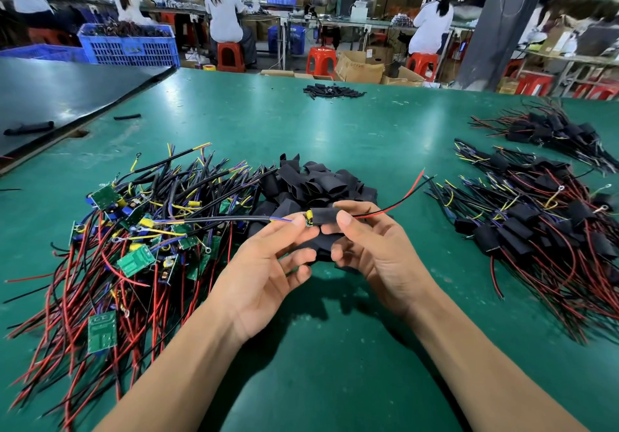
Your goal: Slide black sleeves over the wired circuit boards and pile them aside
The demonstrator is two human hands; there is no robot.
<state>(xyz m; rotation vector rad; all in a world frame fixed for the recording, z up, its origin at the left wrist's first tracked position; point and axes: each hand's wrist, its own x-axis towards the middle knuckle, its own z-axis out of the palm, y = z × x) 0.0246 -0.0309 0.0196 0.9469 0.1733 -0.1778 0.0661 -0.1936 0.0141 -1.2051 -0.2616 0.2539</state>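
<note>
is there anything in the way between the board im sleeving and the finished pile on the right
Nothing visible does. The left hand and right hand hold the board with the sleeve partly on; only bare green table lies between it and the finished pile, and its own red and black leads point that way.

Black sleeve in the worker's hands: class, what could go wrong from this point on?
1. The circuit board pokes out of the black sleeve at its left end; the sleeve may catch on the yellow part and stop short.
2. The board's black cable trails over the tangled unsleeved pile; carrying it aside could drag others along.
</note>
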